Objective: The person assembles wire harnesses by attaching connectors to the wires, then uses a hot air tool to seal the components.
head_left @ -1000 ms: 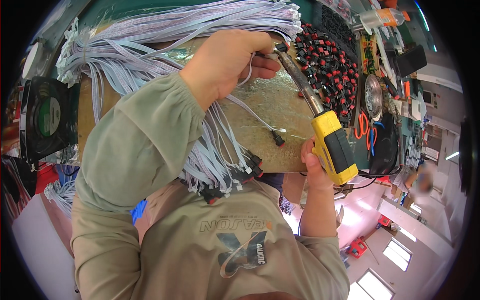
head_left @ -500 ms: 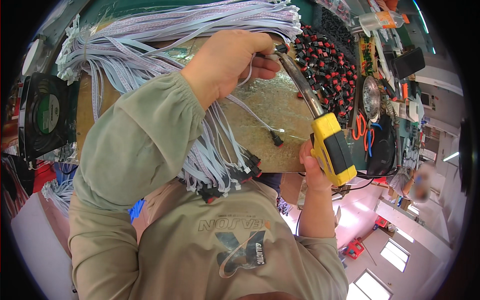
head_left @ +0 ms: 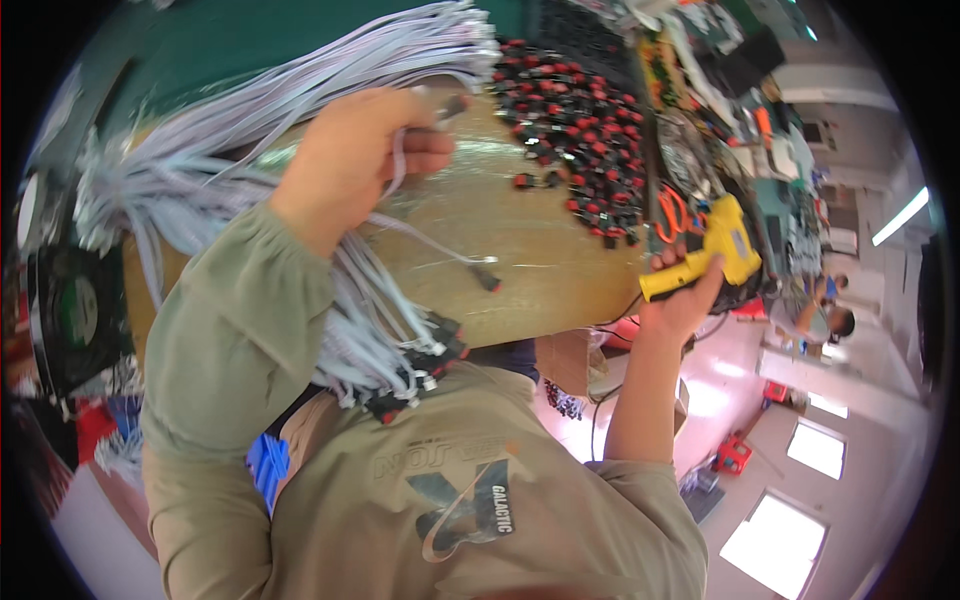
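Observation:
My left hand [head_left: 360, 145] is closed over the wooden board [head_left: 560, 270], pinching one end of a thin white cable [head_left: 398, 165] with a small dark piece [head_left: 453, 106] at its tip; motion blurs the detail. The cable's other end seems to be the dark plug [head_left: 486, 278] lying on the board. On the right, my right hand [head_left: 690, 290] is wrapped around the handle of a yellow heat gun [head_left: 735, 240], beyond the board's right edge. Its metal nozzle cannot be made out clearly now.
White ribbon cables [head_left: 330, 70] lie bundled across the back. Small black-and-red parts [head_left: 585, 120] are heaped at the back right, near orange-handled scissors [head_left: 672, 212]. Finished-looking cable ends [head_left: 430, 350] hang at the front edge. A black fan [head_left: 75, 310] stands left.
My right hand has swung the heat gun rightward, away from my left hand, and turned it. My left hand still pinches the cable. The whole view has shifted.

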Available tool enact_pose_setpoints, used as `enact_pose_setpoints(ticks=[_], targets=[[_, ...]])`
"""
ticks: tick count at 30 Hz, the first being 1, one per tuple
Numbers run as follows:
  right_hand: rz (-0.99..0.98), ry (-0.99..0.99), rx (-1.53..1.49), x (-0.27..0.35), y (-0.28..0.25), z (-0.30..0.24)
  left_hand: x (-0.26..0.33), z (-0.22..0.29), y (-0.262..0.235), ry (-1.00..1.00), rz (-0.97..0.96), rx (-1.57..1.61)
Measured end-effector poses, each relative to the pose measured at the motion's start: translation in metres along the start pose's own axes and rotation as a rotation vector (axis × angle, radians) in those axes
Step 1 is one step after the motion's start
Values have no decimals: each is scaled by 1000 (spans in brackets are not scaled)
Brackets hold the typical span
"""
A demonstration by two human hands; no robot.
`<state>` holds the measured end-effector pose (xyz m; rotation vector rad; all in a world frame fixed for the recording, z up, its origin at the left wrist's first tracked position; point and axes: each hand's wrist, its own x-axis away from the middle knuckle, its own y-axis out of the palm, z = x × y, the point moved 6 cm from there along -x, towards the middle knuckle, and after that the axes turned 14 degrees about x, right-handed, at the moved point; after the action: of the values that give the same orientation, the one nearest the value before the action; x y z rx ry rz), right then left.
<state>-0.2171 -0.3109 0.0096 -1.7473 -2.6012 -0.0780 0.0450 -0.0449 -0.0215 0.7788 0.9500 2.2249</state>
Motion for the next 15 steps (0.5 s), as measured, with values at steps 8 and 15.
enact_pose_setpoints(ticks=[8,15], targets=[[52,217,106,-45,-51,21,9,6,11,-12,-12,-58],[39,287,1013,-58,-82,1,7,5,11,-45,-105,-245]])
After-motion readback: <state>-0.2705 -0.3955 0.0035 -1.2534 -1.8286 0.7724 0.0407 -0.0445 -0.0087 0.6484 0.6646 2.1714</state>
